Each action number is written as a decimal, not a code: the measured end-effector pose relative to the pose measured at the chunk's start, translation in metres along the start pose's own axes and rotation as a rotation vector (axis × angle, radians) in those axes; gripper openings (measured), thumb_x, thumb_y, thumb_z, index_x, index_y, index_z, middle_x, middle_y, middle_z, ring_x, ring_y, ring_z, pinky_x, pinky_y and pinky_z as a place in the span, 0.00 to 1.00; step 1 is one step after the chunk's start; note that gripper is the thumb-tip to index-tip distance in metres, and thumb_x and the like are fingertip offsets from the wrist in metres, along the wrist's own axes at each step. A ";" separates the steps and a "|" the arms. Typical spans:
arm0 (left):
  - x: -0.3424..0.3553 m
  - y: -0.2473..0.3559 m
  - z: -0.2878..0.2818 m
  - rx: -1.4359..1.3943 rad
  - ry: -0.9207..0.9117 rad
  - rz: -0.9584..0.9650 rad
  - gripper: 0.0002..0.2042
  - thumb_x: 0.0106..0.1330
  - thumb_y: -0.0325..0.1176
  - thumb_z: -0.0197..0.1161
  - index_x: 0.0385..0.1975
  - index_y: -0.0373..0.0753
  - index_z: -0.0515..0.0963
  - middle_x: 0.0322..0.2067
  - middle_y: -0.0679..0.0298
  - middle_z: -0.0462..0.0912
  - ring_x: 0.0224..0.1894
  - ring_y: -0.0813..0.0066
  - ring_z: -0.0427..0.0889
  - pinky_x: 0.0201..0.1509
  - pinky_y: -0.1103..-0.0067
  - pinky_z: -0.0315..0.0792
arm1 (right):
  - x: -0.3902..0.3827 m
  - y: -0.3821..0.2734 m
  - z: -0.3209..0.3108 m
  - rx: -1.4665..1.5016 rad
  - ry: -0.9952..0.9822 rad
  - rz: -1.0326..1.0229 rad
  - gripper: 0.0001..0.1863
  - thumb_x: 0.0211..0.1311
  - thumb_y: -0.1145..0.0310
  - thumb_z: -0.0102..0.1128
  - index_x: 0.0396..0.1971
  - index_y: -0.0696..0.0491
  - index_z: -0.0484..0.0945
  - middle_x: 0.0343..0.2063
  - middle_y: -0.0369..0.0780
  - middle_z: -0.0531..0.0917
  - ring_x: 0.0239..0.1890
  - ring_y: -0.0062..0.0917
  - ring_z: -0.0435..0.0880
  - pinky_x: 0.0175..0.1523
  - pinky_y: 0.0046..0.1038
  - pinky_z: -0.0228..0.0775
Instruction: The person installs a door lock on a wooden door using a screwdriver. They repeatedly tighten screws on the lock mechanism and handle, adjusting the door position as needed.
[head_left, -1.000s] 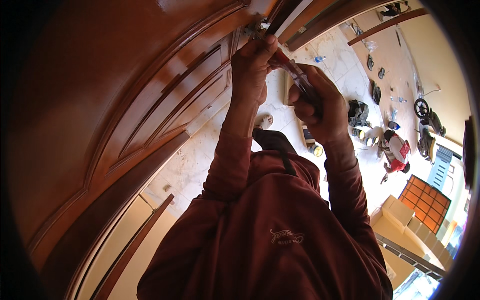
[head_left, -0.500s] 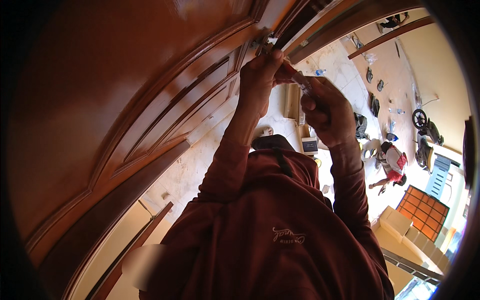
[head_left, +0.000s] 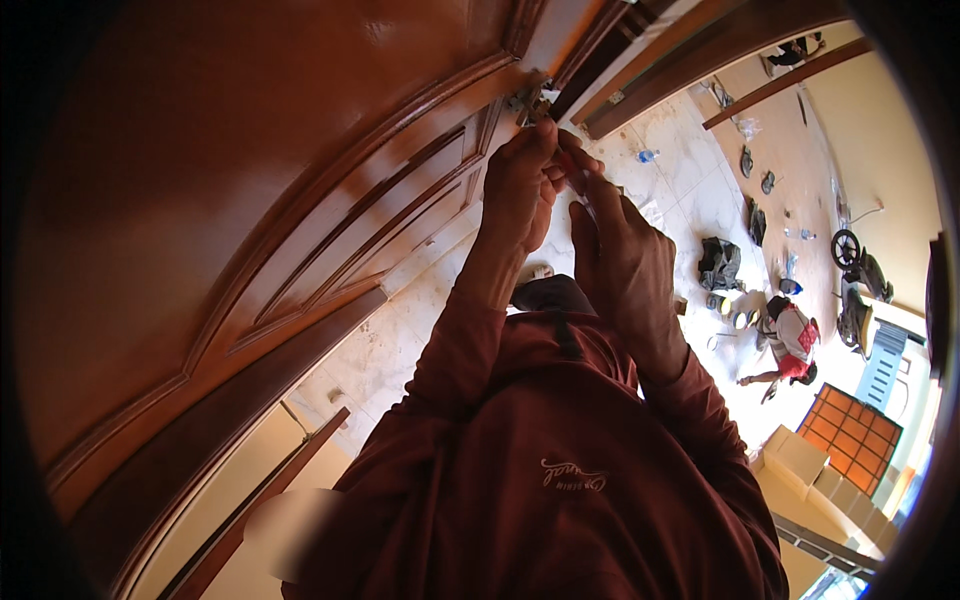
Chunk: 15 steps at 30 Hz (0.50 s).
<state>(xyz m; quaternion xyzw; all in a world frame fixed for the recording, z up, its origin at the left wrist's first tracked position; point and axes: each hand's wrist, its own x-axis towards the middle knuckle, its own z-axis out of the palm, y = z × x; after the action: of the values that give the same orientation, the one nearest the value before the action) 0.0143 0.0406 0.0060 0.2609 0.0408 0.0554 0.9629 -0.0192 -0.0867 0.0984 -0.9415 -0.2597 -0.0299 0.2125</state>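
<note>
Red-and-clear hand tool (head_left: 573, 174), looking like a screwdriver, slants between the person's two hands, just beside a metal fitting (head_left: 535, 104) at the edge of a varnished brown door (head_left: 270, 130). Left hand (head_left: 515, 190) has its fingers curled around the front part of the tool, its thumb up next to the fitting; the tip is hidden, so whether it touches the metal cannot be told. Right hand (head_left: 628, 250) has its fingers stretched along the rear part, its thumb lower down; how tightly it grips cannot be told. Well apart from the hands, on the pale tiled floor (head_left: 690, 185), stand small tubs with yellow on them, one (head_left: 718, 304) near a slumped black bag (head_left: 720, 262) and another (head_left: 740, 320) beside it; what any of these hold is too small to make out. One clear bottle with blue on it (head_left: 648, 156) lies nearer the door, another bottle (head_left: 808, 235) lies farther off, the contents of both unclear. Beyond the tubs, a co-worker in red and white (head_left: 795, 335) bends over, one arm reaching out.
</note>
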 end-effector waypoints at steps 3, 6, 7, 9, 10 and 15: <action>0.001 0.001 -0.003 0.015 -0.012 -0.015 0.16 0.72 0.46 0.58 0.36 0.36 0.79 0.28 0.57 0.85 0.37 0.62 0.85 0.51 0.65 0.75 | 0.003 0.001 0.002 0.143 0.014 0.053 0.17 0.66 0.72 0.58 0.54 0.53 0.73 0.31 0.49 0.85 0.26 0.44 0.85 0.30 0.39 0.74; 0.001 0.005 -0.004 0.070 0.018 -0.039 0.17 0.72 0.46 0.59 0.36 0.36 0.79 0.28 0.57 0.84 0.36 0.63 0.85 0.49 0.67 0.76 | 0.001 0.005 0.012 0.371 -0.028 0.194 0.16 0.66 0.73 0.57 0.53 0.55 0.73 0.27 0.46 0.81 0.19 0.37 0.81 0.28 0.38 0.72; 0.003 0.008 -0.004 0.099 0.023 -0.049 0.17 0.72 0.46 0.59 0.36 0.36 0.79 0.28 0.58 0.84 0.36 0.63 0.86 0.48 0.67 0.77 | 0.008 0.016 0.015 0.316 0.036 -0.006 0.15 0.67 0.72 0.56 0.52 0.55 0.73 0.26 0.45 0.80 0.17 0.32 0.77 0.25 0.35 0.70; 0.001 0.008 -0.002 0.155 0.049 -0.056 0.17 0.72 0.46 0.59 0.35 0.36 0.79 0.28 0.58 0.84 0.35 0.63 0.86 0.46 0.69 0.78 | 0.016 0.039 0.010 1.064 -0.266 0.154 0.13 0.71 0.68 0.53 0.52 0.54 0.73 0.25 0.42 0.78 0.14 0.21 0.69 0.18 0.24 0.62; 0.003 0.008 -0.001 0.184 0.065 -0.050 0.17 0.72 0.46 0.60 0.35 0.36 0.79 0.28 0.59 0.84 0.34 0.64 0.86 0.45 0.70 0.78 | 0.015 0.044 0.003 1.773 -0.297 0.791 0.13 0.73 0.65 0.50 0.53 0.53 0.73 0.25 0.40 0.77 0.13 0.14 0.64 0.14 0.17 0.55; 0.005 0.005 0.007 0.224 0.125 0.036 0.15 0.71 0.45 0.61 0.34 0.37 0.79 0.28 0.61 0.84 0.32 0.66 0.86 0.42 0.72 0.77 | 0.016 0.047 -0.006 1.967 -0.423 0.748 0.09 0.71 0.67 0.53 0.45 0.56 0.73 0.25 0.40 0.78 0.17 0.15 0.72 0.17 0.14 0.61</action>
<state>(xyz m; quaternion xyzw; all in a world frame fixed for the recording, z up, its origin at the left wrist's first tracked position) 0.0191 0.0422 0.0142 0.3638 0.1017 0.0840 0.9221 0.0182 -0.1180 0.0886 -0.3629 0.1034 0.4228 0.8239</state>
